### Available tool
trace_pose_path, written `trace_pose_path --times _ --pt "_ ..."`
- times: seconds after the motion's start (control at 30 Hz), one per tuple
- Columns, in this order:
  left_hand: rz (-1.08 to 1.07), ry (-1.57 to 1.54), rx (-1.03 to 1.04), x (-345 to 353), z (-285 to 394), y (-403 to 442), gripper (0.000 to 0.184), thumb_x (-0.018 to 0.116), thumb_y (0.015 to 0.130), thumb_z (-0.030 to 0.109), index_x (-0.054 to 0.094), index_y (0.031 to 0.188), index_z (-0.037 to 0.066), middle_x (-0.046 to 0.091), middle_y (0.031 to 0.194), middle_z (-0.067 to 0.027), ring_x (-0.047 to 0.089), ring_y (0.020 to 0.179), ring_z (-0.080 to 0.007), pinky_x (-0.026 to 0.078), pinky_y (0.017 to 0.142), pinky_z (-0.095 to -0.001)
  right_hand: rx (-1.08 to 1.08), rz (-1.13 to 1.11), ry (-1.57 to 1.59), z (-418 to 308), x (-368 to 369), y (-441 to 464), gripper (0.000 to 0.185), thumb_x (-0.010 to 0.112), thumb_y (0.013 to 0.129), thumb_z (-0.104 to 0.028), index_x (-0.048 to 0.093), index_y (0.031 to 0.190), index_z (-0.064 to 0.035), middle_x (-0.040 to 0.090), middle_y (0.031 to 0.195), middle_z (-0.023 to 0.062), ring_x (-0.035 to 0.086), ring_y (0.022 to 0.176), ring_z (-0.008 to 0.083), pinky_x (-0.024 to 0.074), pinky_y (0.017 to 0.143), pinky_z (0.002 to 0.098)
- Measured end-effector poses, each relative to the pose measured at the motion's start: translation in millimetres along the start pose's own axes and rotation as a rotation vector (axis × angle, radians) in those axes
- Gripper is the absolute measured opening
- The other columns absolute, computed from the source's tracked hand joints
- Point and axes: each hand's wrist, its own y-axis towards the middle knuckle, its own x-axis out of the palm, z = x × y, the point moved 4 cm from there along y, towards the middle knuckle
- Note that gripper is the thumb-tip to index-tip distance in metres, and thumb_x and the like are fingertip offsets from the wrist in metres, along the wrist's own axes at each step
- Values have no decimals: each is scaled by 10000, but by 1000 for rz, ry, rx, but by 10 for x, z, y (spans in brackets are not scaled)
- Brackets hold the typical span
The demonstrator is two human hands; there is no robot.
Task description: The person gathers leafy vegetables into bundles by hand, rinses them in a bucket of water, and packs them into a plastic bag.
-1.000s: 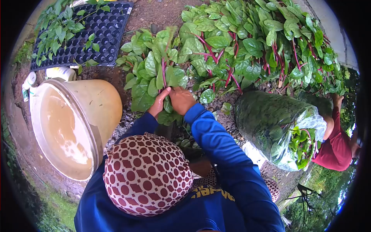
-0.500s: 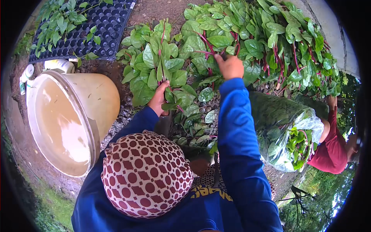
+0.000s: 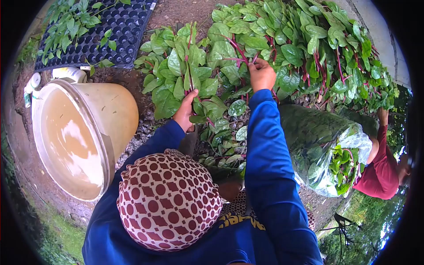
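My left hand (image 3: 184, 113) is closed around the lower stems of a bunch of Malabar spinach (image 3: 176, 73), its broad green leaves fanning out above the thumb. To the right, my right hand (image 3: 263, 76) pinches a red Malabar spinach stem (image 3: 255, 58) between thumb and fingertips, at the edge of a large heap of the same greens (image 3: 291, 33). Loose leaves (image 3: 237, 107) lie on the ground between the hands.
A tilted pale bucket (image 3: 110, 112) of cloudy water stands at left, below a black seedling tray (image 3: 117, 31). At right lies a clear plastic bag (image 3: 324, 176) of greens. Beyond it, another person in a maroon sleeve (image 3: 377, 179) reaches to the heap. Patterned cloth (image 3: 170, 198) fills the lower foreground.
My right hand has shifted slightly and turned, its fingertips now pointing up at the stem. My left hand stays on its bunch, nearly still.
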Motion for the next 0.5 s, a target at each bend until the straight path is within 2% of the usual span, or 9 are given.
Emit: trace_pose_path --times 0.1,0.2,0.23,0.3,0.33,0.37,0.43,0.47,0.5 --pt "9 -11 -14 98 18 -65 409 597 858 388 544 1129 86 647 951 -87 652 735 -204 550 613 -358 67 -122 -60 15 75 -55 234 724 707 -333 709 868 -165 677 796 88 647 740 297 504 694 405" --pt "30 17 56 5 -27 81 452 588 854 437 539 1144 93 648 948 -86 649 722 -205 548 590 -360 -256 -62 -249 -153 169 -283 281 671 762 -334 646 895 -87 619 901 163 633 763 340 509 688 445" --pt "39 23 77 6 -38 96 471 587 853 455 537 1151 94 649 950 -84 649 718 -204 547 584 -359 -308 -138 -273 -320 88 -463 295 645 784 -326 604 910 -62 624 898 151 644 740 318 522 659 429" --pt "17 72 50 146 13 -37 497 576 859 478 533 1166 89 644 984 -81 645 765 -198 543 638 -348 -333 -256 -371 -531 140 -859 199 581 830 -278 531 855 -87 631 768 90 650 624 262 525 548 371" --pt "7 95 36 196 22 -85 511 570 862 489 531 1173 86 641 1001 -79 643 788 -195 540 665 -343 -441 -258 -423 -504 345 -1091 149 525 854 -242 516 846 -93 612 695 68 651 615 254 517 510 354" --pt "-22 139 98 205 32 -75 508 573 865 475 523 1187 85 633 1022 -83 639 819 -200 538 689 -353 -474 -372 -441 -613 380 -1317 149 521 849 -222 532 888 -78 630 732 115 642 614 289 523 557 398" --pt "-78 227 223 174 60 -53 504 578 872 447 506 1215 85 615 1065 -91 631 881 -210 533 738 -372 -519 -340 -323 -769 332 -1594 139 455 873 -132 524 948 -38 617 815 116 641 651 277 526 578 373" --pt "-104 272 286 161 90 -57 504 581 875 433 498 1229 84 606 1086 -95 627 912 -215 531 762 -382 -542 -371 -289 -716 370 -1603 148 489 863 -148 542 958 -47 615 823 111 639 703 273 525 615 373" --pt "-119 211 166 135 68 -55 480 563 886 425 507 1215 80 610 1081 -91 624 916 -205 523 775 -365 -563 -400 -254 -651 387 -1588 162 523 853 -164 559 967 -56 613 830 107 637 756 270 525 653 373"
